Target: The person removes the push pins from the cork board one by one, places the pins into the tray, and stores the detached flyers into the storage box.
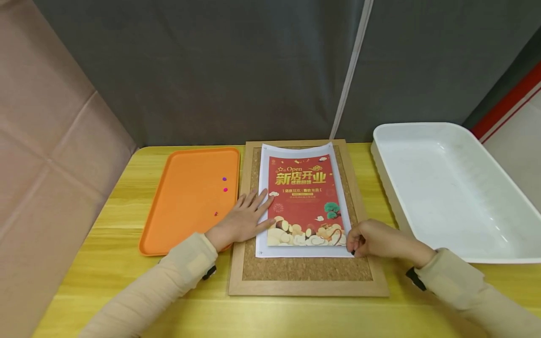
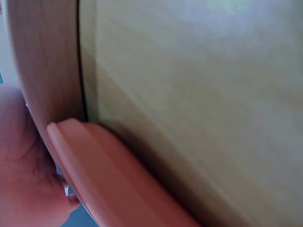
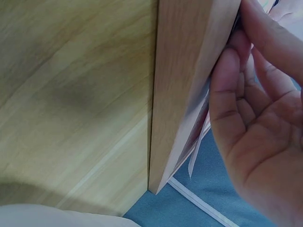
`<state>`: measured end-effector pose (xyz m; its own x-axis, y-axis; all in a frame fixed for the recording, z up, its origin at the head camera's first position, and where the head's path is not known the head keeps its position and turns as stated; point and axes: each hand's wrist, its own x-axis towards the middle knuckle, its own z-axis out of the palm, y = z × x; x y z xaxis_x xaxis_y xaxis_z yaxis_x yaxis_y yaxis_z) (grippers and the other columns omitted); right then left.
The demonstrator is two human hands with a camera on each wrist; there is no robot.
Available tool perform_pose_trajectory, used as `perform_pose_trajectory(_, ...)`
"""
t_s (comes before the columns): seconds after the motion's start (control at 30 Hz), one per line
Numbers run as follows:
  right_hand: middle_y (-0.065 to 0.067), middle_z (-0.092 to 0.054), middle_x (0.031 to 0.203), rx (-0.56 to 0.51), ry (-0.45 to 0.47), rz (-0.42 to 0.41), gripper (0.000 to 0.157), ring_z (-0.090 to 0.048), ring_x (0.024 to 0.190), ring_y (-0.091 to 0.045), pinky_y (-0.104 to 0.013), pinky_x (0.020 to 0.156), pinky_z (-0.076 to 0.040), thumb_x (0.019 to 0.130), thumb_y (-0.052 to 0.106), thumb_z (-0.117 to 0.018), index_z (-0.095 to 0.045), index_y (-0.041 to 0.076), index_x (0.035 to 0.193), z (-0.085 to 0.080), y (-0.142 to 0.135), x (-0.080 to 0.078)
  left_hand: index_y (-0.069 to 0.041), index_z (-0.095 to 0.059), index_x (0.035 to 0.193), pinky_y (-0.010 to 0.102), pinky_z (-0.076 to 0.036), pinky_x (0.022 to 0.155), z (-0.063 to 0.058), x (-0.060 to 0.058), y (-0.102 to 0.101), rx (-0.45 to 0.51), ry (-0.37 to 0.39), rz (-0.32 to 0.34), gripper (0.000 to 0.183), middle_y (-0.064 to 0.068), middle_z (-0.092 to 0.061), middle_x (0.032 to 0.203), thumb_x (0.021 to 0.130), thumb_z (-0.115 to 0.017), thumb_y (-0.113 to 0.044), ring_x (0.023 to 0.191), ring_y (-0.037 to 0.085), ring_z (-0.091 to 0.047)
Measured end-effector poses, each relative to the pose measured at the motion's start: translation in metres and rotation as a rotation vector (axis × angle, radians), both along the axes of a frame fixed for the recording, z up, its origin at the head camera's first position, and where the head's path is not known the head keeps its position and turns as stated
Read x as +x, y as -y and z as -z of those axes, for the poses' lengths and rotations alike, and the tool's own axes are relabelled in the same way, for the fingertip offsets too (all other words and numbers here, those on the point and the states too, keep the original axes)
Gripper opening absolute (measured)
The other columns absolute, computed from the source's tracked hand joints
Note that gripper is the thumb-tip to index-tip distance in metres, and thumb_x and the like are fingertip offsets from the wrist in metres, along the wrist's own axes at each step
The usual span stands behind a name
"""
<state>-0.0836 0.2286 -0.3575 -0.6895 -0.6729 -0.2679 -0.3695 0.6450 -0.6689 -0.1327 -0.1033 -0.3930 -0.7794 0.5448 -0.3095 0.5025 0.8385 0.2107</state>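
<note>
A red poster with a white border (image 1: 302, 202) lies on a framed cork board (image 1: 308, 271), its top edge curling up a little. My left hand (image 1: 243, 218) rests with fingers spread across the poster's left edge, wrist over the board's frame. In the left wrist view the palm (image 2: 23, 161) shows beyond the frame's side. At the poster's lower right corner, my right hand (image 1: 374, 238) pinches a small black pushpin (image 1: 352, 252) between thumb and curled fingers. The right wrist view has this hand (image 3: 265, 123) at the wooden frame (image 3: 184, 90), its fingertips partly hidden.
Left of the board lies an orange tray (image 1: 190, 202) holding a purple pin (image 1: 224, 179), a pink pin (image 1: 225, 190) and a small red one (image 1: 216, 213). A deep white tub (image 1: 448, 188) stands close on the right. A grey curtain (image 1: 211, 70) hangs behind the table.
</note>
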Motion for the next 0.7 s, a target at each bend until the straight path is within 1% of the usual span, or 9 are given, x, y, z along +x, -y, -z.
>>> perform_pose_trajectory(0.17, 0.006, -0.063, 0.072, 0.006, 0.008, 0.002, 0.011, -0.047, 0.064, 0.006, -0.016, 0.057, -0.045, 0.075, 0.001, -0.076, -0.069, 0.01, 0.075, 0.0012, 0.0, -0.0014, -0.019, -0.007, 0.155, 0.053, -0.002, 0.121, -0.0017, 0.0008, 0.0002, -0.01, -0.001, -0.001, 0.07, 0.006, 0.003, 0.163, 0.099, -0.03, -0.055, 0.15, 0.034, 0.004)
perform_pose_trajectory(0.4, 0.007, -0.061, 0.068, 0.03, 0.023, 0.026, 0.015, -0.046, 0.061, 0.004, -0.016, 0.055, -0.043, 0.073, -0.002, -0.075, -0.068, 0.011, 0.072, -0.0001, 0.0029, -0.0026, -0.018, -0.009, 0.155, 0.054, -0.003, 0.121, -0.0041, 0.0019, 0.0005, -0.008, -0.007, 0.0, 0.07, 0.008, 0.001, 0.163, 0.1, -0.03, -0.054, 0.15, 0.035, 0.001)
perform_pose_trajectory(0.53, 0.006, -0.06, 0.066, 0.038, 0.037, 0.034, 0.017, -0.045, 0.06, 0.003, -0.016, 0.054, -0.042, 0.073, -0.006, -0.072, -0.068, 0.01, 0.071, -0.0003, 0.0041, -0.0028, -0.018, -0.009, 0.155, 0.053, -0.003, 0.121, -0.0048, 0.0018, -0.0005, -0.008, 0.0, -0.002, 0.07, 0.007, 0.001, 0.163, 0.099, -0.03, -0.055, 0.15, 0.034, 0.002)
perform_pose_trajectory(0.7, 0.004, -0.059, 0.064, 0.026, 0.059, 0.022, 0.02, -0.045, 0.058, 0.003, -0.016, 0.052, -0.042, 0.074, -0.01, -0.068, -0.067, 0.009, 0.071, 0.0002, 0.0038, -0.0037, -0.018, -0.009, 0.155, 0.053, -0.003, 0.121, -0.004, 0.0017, -0.0013, -0.011, -0.003, 0.004, 0.07, 0.007, 0.001, 0.163, 0.099, -0.03, -0.055, 0.15, 0.035, 0.0)
